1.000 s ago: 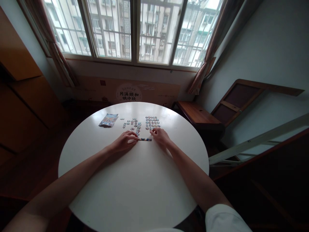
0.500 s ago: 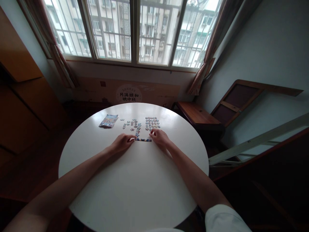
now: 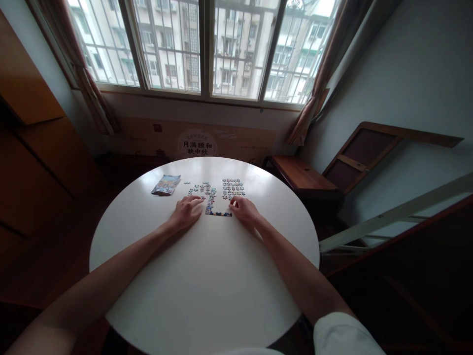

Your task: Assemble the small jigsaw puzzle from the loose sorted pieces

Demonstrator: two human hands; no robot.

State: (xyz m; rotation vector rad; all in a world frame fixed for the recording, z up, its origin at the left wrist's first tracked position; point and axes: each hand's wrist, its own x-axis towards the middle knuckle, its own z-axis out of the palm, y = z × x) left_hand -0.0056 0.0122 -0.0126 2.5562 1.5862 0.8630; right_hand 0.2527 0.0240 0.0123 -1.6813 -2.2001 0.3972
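A joined L-shaped strip of jigsaw puzzle pieces lies between my hands on the white round table. My left hand is just left of the strip's upright part, its fingers loosely stretched toward several loose puzzle pieces. Nothing shows in its grasp. Thumb and finger of my right hand are pinched together above the strip's right end, with a small puzzle piece partly showing at the fingertips. Beyond it, more loose pieces are laid out in rows.
A printed plastic packet lies on the table's left side. Past the far right edge stands a wooden bench. Barred windows with curtains are ahead, and wooden cabinets stand at the left.
My left hand has pulled away from the corner of the joined strip, moving up and slightly left toward the loose pieces. My right hand stays almost still.
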